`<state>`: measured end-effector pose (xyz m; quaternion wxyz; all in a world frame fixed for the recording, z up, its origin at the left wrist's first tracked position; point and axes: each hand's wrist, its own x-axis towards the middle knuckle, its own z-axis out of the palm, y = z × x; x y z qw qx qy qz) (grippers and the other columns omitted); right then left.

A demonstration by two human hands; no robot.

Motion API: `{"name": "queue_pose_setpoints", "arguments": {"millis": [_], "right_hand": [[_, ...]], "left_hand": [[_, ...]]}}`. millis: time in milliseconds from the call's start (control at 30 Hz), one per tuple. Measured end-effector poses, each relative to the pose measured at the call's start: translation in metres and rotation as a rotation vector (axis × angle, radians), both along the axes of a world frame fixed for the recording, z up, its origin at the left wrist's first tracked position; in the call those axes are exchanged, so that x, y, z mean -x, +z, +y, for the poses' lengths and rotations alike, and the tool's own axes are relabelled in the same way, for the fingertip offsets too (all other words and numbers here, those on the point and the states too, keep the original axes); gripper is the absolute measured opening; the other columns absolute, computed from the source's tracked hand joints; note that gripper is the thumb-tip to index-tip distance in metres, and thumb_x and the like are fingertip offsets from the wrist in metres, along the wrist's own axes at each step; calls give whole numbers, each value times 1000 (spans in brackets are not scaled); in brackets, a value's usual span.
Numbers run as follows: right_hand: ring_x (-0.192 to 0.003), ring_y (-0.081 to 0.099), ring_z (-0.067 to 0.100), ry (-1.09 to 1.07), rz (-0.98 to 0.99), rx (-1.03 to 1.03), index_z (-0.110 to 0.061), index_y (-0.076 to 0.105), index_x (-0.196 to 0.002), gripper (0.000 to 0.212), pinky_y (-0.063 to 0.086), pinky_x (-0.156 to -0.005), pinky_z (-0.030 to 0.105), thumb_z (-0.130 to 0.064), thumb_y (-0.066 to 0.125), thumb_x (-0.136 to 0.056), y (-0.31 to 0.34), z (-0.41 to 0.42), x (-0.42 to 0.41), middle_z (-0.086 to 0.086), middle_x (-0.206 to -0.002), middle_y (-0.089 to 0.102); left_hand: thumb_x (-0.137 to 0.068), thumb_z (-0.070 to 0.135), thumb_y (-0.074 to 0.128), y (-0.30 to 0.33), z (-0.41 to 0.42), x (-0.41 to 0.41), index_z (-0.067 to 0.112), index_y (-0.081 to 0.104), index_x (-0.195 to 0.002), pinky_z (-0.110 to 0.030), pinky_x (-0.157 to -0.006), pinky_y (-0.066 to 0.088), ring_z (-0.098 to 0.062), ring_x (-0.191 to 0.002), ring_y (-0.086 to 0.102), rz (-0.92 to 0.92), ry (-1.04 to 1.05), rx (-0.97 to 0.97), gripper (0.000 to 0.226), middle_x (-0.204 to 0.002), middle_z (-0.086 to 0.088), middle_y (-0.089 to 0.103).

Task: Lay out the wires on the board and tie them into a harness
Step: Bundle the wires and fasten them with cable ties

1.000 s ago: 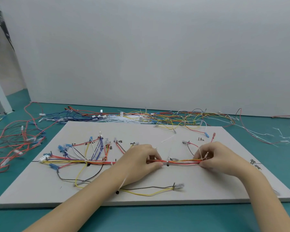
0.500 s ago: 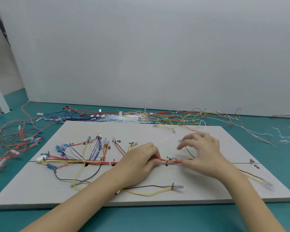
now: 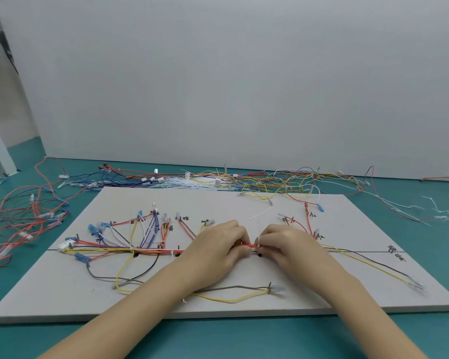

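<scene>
A grey board (image 3: 244, 208) lies on the teal table with a wire bundle (image 3: 145, 251) of red, yellow, blue and white wires running along its black centre line. My left hand (image 3: 218, 244) grips the bundle near the middle of the board. My right hand (image 3: 283, 243) sits right beside it and pinches a white cable tie (image 3: 257, 238) that stands upright around the red wires between both hands. A loose white cable tie (image 3: 259, 215) lies just behind the hands. Yellow and black wires (image 3: 373, 263) trail off to the board's right corner.
Loose wires (image 3: 257, 178) pile along the board's far edge and more red and black wires (image 3: 18, 218) spread to the left. Cut white tie ends (image 3: 441, 216) lie on the table at the right. A grey and yellow wire pair (image 3: 233, 292) rests near the board's front edge.
My right hand left the bundle's right end, reached over the board's middle, then came in next to my left hand and now pinches the cable tie. The wires to the right fell slack.
</scene>
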<state>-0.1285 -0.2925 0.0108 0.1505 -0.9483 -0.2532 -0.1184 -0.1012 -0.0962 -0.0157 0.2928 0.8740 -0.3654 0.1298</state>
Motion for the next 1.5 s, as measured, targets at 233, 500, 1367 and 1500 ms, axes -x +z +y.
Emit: {"name": "queue_pose_setpoints", "arguments": {"millis": [233, 500, 1367, 1500], "right_hand": [[-80, 64, 23, -3, -102, -98, -13, 76, -93, 10, 48, -70, 35, -11, 67, -88, 7, 5, -1, 1, -89, 69], [-120, 43, 5, -98, -33, -207, -29, 55, -127, 47, 27, -106, 30, -26, 57, -81, 6, 12, 5, -15, -122, 55], [-96, 56, 19, 195, 128, 28, -19, 59, -108, 15, 47, -83, 40, -26, 52, -97, -1, 85, -16, -3, -109, 53], [-97, 55, 23, 226, 82, 36, -13, 60, -110, 17, 45, -81, 42, -18, 48, -99, -4, 84, -12, 0, -109, 53]], "left_hand": [[-86, 38, 69, 17, 9, -5, 28, 63, -98, -29, -77, 47, -8, -81, 54, 164, 21, 118, 16, -88, 9, 58], [-90, 46, 61, 63, 93, -35, 28, 71, -85, -29, -69, 47, -11, -80, 63, 470, 285, 73, 21, -84, 8, 71], [-68, 23, 87, 33, 117, -19, 29, 75, -70, -18, -64, 41, 6, -64, 56, 523, 197, -132, 14, -66, 21, 67], [-69, 21, 87, 34, 114, -20, 28, 73, -68, -23, -68, 47, 1, -65, 59, 514, 201, -132, 15, -68, 15, 69]]}}
